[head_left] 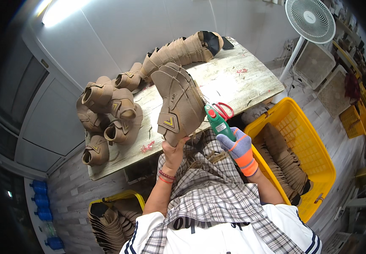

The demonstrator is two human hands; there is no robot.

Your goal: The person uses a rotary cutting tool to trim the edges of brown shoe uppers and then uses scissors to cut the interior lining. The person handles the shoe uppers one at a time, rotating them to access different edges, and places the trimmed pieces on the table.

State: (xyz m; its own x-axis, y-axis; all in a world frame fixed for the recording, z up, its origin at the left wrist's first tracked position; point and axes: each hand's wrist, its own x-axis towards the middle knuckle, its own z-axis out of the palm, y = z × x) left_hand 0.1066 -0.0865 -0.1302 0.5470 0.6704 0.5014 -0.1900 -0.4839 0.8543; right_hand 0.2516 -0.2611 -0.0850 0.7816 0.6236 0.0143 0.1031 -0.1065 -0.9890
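Observation:
My left hand (174,153), bare with a red bracelet and an orange band at the wrist, grips the lower end of a brown shoe upper (187,108). The upper is held up over the table's front edge, with a yellow chevron on its strap. In a grey and orange glove, my right hand (238,146) is closed around a green handheld electric cutter (220,126) with a red button. The cutter's head meets or nearly meets the upper's right edge; I cannot tell which. Just beyond it lie red-handled scissors (224,111).
More brown uppers (111,103) are heaped on the left of the worn table (250,78), and a nested row (174,53) lies along the back. A yellow crate (323,158) of uppers stands right, another yellow crate (138,197) lower left. A white fan (310,19) stands back right.

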